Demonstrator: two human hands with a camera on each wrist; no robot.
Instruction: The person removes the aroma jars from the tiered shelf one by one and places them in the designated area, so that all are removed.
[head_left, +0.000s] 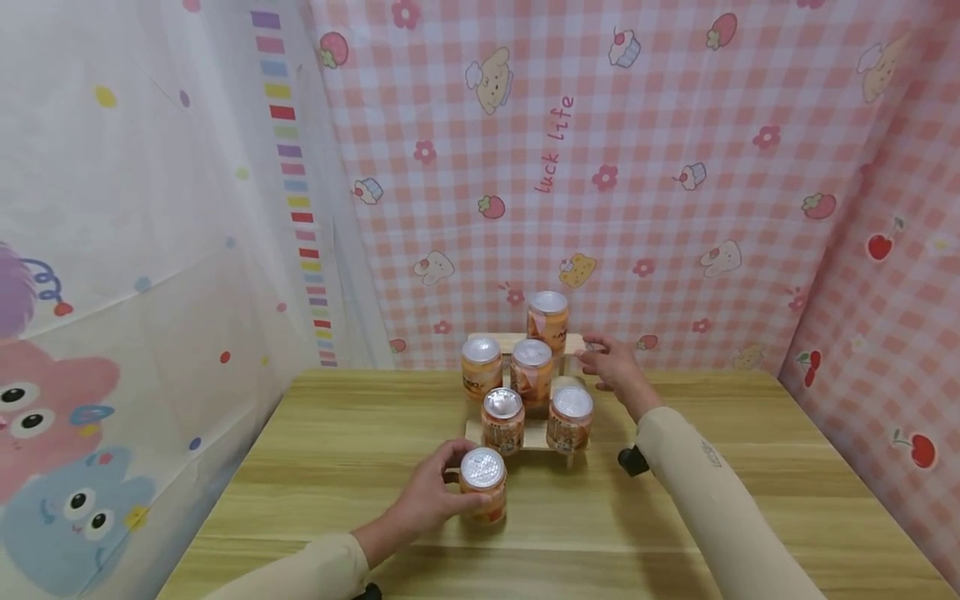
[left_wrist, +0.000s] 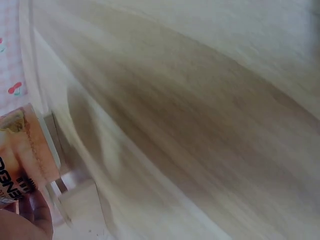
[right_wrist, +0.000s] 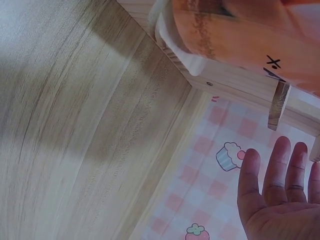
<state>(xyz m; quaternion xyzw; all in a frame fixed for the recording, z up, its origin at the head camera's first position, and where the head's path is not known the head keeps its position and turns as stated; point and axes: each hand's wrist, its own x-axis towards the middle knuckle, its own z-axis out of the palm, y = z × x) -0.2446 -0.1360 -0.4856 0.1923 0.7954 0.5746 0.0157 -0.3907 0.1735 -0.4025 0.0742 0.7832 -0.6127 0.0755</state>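
So the left hand [head_left: 431, 493] had its thumb and fingers wrapped round an orange drink can [head_left: 487, 500] with a silvery lid, right in front of the stepped wooden rack [head_left: 534, 435]. Couldn't tell if that can was touching the wood-grain table [head_left: 337, 467] or just above it. The right hand [head_left: 617, 367] wasn't gripping any can: fingers pretty much straight, a bit spread, by the right end of the rack's top step. Couldn't tell whether the fingertips touched the wood.

The rack held five matching cans, all upright: a top can [head_left: 547, 323], a left middle can [head_left: 482, 373] and a right middle can [head_left: 532, 377] side by side, then a front left can [head_left: 502, 425] and a front right can [head_left: 570, 427] with a gap between. Pink gingham curtain [head_left: 652, 221] hung behind it all.
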